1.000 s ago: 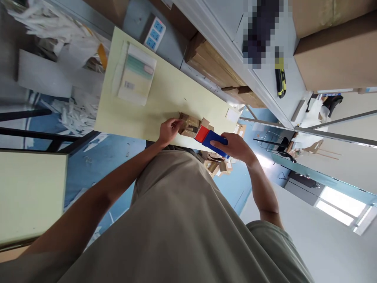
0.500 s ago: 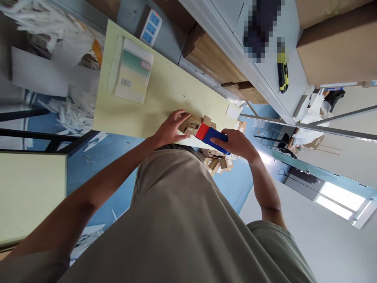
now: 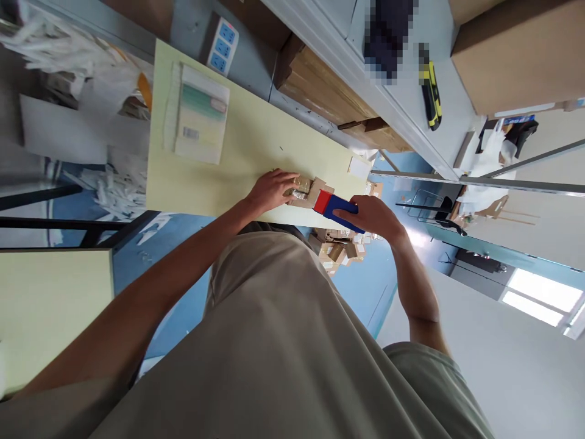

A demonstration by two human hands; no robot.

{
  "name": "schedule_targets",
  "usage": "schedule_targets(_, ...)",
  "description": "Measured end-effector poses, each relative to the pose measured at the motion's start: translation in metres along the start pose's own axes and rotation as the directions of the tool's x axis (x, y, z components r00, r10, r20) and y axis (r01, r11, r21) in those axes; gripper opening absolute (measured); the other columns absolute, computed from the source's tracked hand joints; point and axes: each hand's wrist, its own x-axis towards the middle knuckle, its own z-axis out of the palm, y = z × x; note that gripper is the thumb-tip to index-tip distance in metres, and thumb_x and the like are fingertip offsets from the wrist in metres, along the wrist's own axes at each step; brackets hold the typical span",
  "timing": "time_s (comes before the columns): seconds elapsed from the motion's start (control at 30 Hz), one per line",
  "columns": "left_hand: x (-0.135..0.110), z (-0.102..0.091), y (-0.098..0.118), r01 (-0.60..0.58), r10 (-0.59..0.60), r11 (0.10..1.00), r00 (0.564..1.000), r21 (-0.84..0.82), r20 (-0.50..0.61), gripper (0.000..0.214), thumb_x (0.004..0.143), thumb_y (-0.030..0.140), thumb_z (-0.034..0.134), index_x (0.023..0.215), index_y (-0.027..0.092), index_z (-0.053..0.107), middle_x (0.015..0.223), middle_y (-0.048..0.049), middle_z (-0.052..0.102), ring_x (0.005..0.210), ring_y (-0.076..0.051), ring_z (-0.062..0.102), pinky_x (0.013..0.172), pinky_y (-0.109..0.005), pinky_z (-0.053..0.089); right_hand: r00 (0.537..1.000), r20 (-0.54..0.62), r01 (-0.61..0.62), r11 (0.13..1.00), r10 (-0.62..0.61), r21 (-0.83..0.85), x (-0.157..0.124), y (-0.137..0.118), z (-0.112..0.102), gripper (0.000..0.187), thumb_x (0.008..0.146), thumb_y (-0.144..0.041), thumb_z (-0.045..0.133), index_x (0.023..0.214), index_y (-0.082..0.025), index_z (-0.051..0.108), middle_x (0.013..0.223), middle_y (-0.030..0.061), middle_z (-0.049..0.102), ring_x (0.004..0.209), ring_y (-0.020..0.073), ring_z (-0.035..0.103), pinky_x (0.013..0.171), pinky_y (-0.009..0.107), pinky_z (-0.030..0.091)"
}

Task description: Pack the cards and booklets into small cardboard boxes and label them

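Observation:
A small brown cardboard box [image 3: 304, 194] with clear or brown tape on it lies on the pale yellow tabletop, its flaps open at the right end. My left hand [image 3: 273, 191] grips the box's left end, fingers over its top side. In my right hand [image 3: 368, 213] is a blue box with a red end [image 3: 340, 210], with the thumb across its near face. The red end meets the open flaps of the cardboard box; I cannot tell whether any of it is inside.
A pale packet with a green band and barcode [image 3: 203, 116] lies on the yellow table [image 3: 256, 131]. Behind it are a power strip [image 3: 223, 46] and larger cartons [image 3: 326, 82]. A yellow-black utility knife [image 3: 430, 97] rests on the upper shelf. Cartons are stacked on the floor beyond.
My left hand has closed onto the cardboard box's left end from a more spread pose. My right hand and the blue box have moved slightly to the right. The whole view has shifted slightly.

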Motion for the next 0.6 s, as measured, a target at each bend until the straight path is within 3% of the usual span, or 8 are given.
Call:
schedule_targets(0.23,-0.003,0.002,0.001,0.005,-0.004,1.0,1.0,0.024,-0.005,0.032,0.095,0.028,0.077,0.125,0.025,0.089,0.163,-0.0099,0.071,0.143,-0.037,0.066,0.131,-0.058,0.045,0.989,0.105,-0.095,0.994,0.101,-0.06,0.046,0.037,0.028,0.06,0.105,-0.076,0.069,0.101,-0.017,0.08,0.095,0.0196,0.082,0.09,0.0328,0.077,0.075,0.037,0.051)
schedule_targets(0.4,-0.007,0.005,0.005,0.053,-0.053,0.998,0.998,0.038,-0.026,0.032,0.095,0.029,0.08,0.125,0.023,0.087,0.163,-0.0122,0.07,0.143,-0.037,0.066,0.131,-0.056,0.045,0.987,0.148,-0.053,0.997,0.062,-0.063,0.087,0.048,0.055,0.062,0.107,-0.071,0.069,0.112,-0.01,0.082,0.106,0.0243,0.084,0.099,0.0336,0.079,0.084,0.039,0.056)
schedule_targets(0.6,-0.021,0.022,0.023,0.254,-0.237,0.964,0.954,0.075,-0.183,0.045,0.093,0.039,0.086,0.135,0.025,0.078,0.143,-0.0122,0.076,0.137,-0.035,0.069,0.121,-0.049,0.055,0.986,0.165,0.024,0.998,-0.013,-0.066,0.108,0.057,0.074,0.064,0.11,-0.067,0.067,0.131,-0.008,0.079,0.121,0.0259,0.084,0.116,0.0373,0.081,0.094,0.041,0.06)
